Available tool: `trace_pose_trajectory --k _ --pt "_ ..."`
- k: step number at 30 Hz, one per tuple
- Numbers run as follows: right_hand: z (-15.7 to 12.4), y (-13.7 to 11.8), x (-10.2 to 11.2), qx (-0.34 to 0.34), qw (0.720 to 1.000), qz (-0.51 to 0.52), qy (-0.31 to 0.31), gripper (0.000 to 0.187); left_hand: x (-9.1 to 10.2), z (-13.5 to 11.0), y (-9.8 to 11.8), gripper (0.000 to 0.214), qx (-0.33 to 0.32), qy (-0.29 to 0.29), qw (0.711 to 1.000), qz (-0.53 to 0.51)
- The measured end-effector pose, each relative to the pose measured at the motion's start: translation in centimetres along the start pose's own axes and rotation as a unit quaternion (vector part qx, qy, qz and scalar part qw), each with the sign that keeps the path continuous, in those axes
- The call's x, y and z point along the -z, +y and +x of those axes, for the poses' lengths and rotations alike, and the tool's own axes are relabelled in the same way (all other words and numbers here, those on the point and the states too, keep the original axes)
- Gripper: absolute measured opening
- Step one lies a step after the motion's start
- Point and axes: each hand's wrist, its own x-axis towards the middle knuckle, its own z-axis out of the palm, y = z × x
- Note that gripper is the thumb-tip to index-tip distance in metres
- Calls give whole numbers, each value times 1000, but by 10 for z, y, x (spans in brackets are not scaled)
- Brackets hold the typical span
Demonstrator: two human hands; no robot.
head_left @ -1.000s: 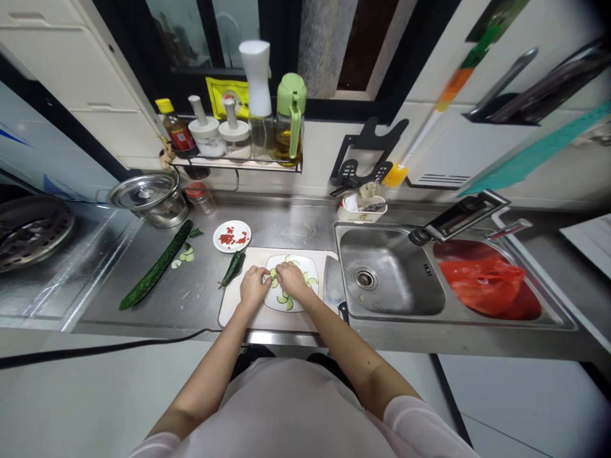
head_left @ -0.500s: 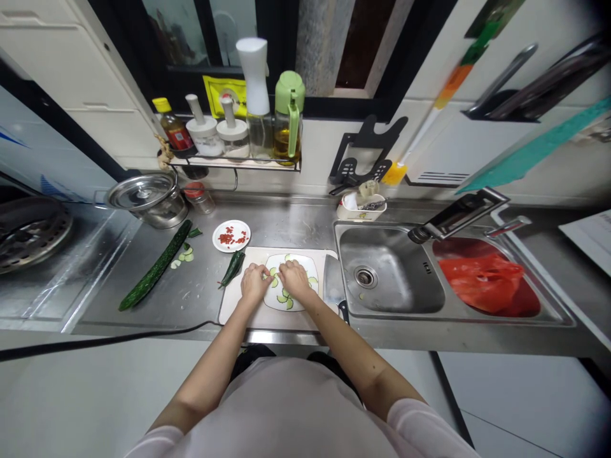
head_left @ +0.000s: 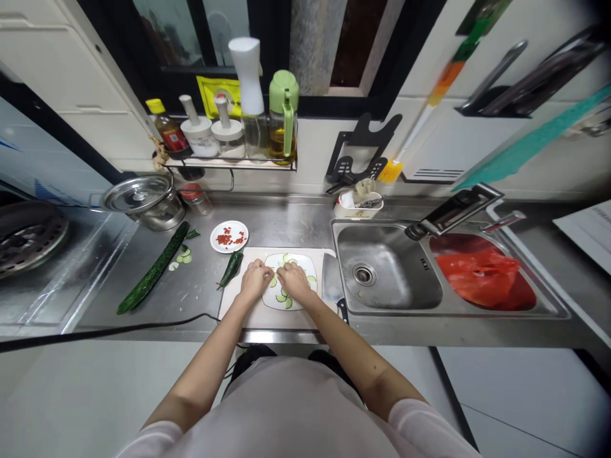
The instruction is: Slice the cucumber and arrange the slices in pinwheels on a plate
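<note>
A white square plate (head_left: 270,300) with thin cucumber slices (head_left: 285,299) arranged on it lies on a pale cutting board (head_left: 233,308). My left hand (head_left: 256,280) is at the plate's left side, thumb and fingers pinched at a cucumber slice (head_left: 272,282). Over the middle of the plate, my right hand (head_left: 294,282) has its fingers curled downward; what lies between its fingertips is hidden. A knife (head_left: 330,280) rests along the board's right edge, its black handle toward me. Dark green peppers (head_left: 231,268) lie at the board's left edge.
Left on the steel counter are a long cucumber (head_left: 153,270), cucumber scraps (head_left: 183,256), a small dish (head_left: 229,249) of chopped red bits and a lidded pot (head_left: 160,210). A double sink (head_left: 391,273) holds a red bag (head_left: 477,277). A condiment shelf (head_left: 238,164) hangs behind.
The view has shifted slightly. Both hands stay over the plate with small finger movements; my right fingers have drawn a little toward me, showing more slices at the plate's far side.
</note>
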Motion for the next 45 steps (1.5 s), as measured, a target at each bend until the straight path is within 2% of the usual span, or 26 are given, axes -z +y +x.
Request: trace_pose_trajectory --k 16,31,45 --pt "0 -2 7 -3 1000 3 -9 26 2 8 2 16 6 -31 999 37" --pt "-5 2 4 -27 999 11 15 28 14 15 19 17 61 -89 991 81" --pt "-13 2 -1 -29 999 19 41 30 13 10 18 16 29 -61 994 90"
